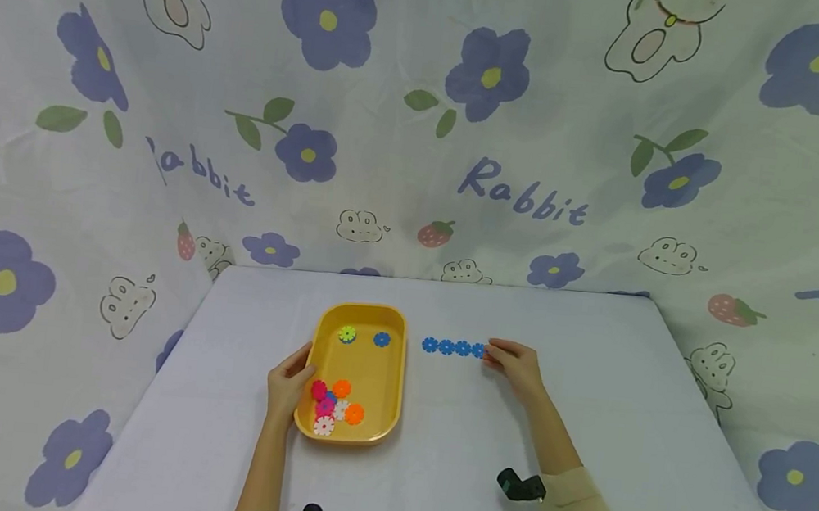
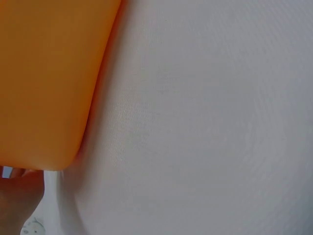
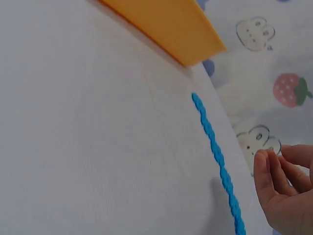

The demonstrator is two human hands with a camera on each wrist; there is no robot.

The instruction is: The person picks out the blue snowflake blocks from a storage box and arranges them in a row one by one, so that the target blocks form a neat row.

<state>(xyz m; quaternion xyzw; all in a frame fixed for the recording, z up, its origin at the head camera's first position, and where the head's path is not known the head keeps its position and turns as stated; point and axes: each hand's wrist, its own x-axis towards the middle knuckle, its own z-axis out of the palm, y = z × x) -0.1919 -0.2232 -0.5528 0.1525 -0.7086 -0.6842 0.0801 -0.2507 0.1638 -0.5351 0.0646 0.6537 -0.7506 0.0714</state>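
My left hand grips the left edge of the yellow tray, thumb at the rim; the left wrist view has part of this hand at the corner of the tray's orange-looking outside. A straight row of blue flower-shaped discs lies right of the tray. At its right end is my right hand, fingers bent and tips close together, covering part of the last disc. The right wrist view has the blue row nearly edge-on beside the bent fingers of my right hand; whether they pinch anything cannot be seen.
Inside the tray, pink, orange and white discs cluster at the near left. A yellow-green disc and a blue disc lie at its far end. A patterned cloth hangs behind the white table.
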